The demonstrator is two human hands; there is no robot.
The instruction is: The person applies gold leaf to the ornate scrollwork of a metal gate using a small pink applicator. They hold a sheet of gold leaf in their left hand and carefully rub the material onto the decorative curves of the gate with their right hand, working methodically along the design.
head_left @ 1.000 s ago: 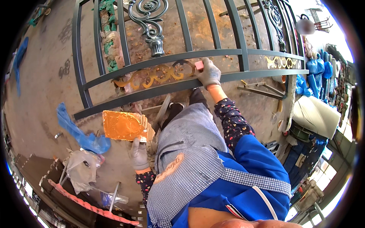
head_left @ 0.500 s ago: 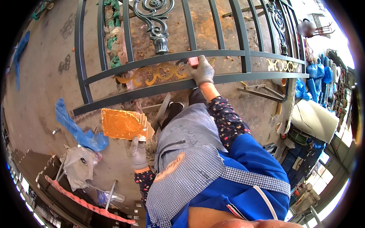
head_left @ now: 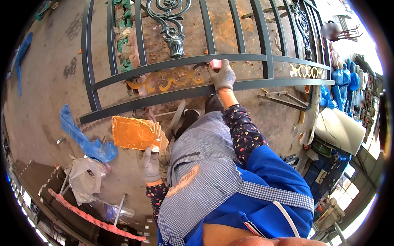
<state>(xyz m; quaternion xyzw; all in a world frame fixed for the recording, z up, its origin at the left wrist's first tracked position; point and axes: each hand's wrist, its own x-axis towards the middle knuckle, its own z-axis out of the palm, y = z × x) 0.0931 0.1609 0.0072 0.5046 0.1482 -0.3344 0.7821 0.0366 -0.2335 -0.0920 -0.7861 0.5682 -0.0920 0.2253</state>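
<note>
My gloved right hand (head_left: pixel 223 77) pinches a small pink sponge block (head_left: pixel 216 64) at the scrollwork, just under the upper of the railing's two bottom rails. The dark grey metal railing (head_left: pixel 143 103) lies across the upper view. Its scroll ornament (head_left: pixel 179 79) is gold over most of its left part and dark close to the sponge. Lower left, my gloved left hand (head_left: pixel 152 167) grips the near edge of a flat board (head_left: pixel 133 133) coated in orange-gold paint. The fingers under that board are hidden.
A blue plastic strip (head_left: pixel 100 151) and a clear plastic bag (head_left: pixel 85 180) are left of the board. A pink-wrapped bar (head_left: pixel 92 219) runs along the lower left. Metal stand legs (head_left: pixel 283 101) show beneath the railing, and a cream roll (head_left: pixel 340 129) stands at right.
My right hand has shifted a little to the right along the scrollwork with the sponge. The board in my left hand has moved only slightly right.
</note>
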